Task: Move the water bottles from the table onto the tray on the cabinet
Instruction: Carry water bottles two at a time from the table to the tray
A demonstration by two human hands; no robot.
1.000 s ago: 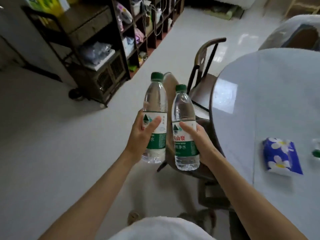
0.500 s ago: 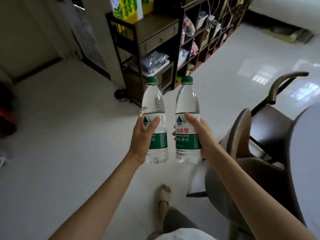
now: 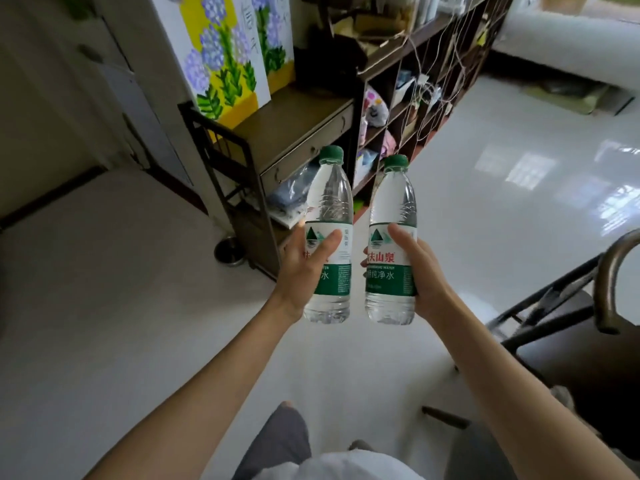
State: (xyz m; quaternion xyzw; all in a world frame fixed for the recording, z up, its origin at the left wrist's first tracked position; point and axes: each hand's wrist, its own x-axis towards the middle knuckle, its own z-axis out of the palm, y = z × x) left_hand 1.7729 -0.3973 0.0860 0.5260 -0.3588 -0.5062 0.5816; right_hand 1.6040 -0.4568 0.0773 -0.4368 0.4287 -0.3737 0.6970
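Two water bottles here, one (image 3: pixel 328 237) on the left and one (image 3: pixel 392 244) on the right, both with green caps. Two hands, left hand (image 3: pixel 304 268) and right hand (image 3: pixel 420 271). Also two flower paintings (image 3: pixel 221 60), one chair (image 3: pixel 568 327).

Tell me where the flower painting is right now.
In the head view, upper left: the yellow canvas painted with purple flowers stands on the dark wooden cabinet, beyond both held bottles.
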